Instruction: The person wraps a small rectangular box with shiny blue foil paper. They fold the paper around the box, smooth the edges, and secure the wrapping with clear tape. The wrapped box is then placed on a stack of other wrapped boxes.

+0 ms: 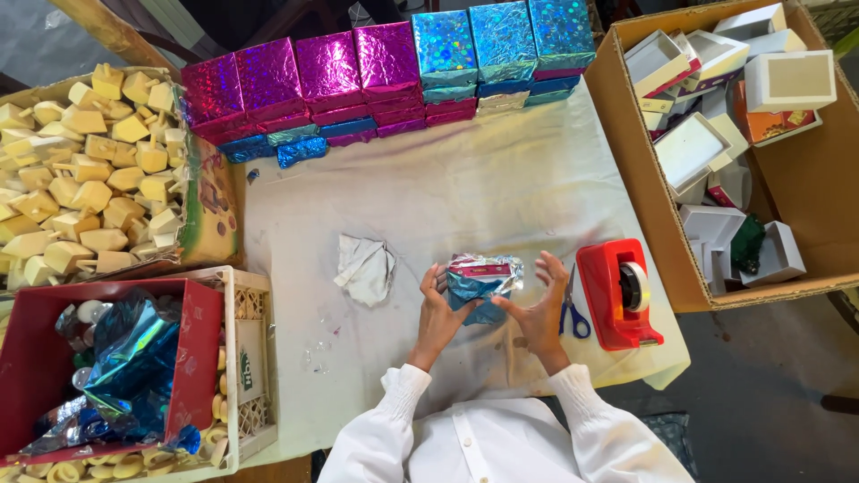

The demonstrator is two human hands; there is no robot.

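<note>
Left hand [436, 309] and right hand [537, 304] fingers grip small foil-wrapped box [479, 282] by opposite sides; likely light, stiff, foil slippery and crinkly.

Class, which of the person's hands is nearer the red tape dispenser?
Right. The right hand is just beside the tape dispenser; the left hand sits across the box.
</note>
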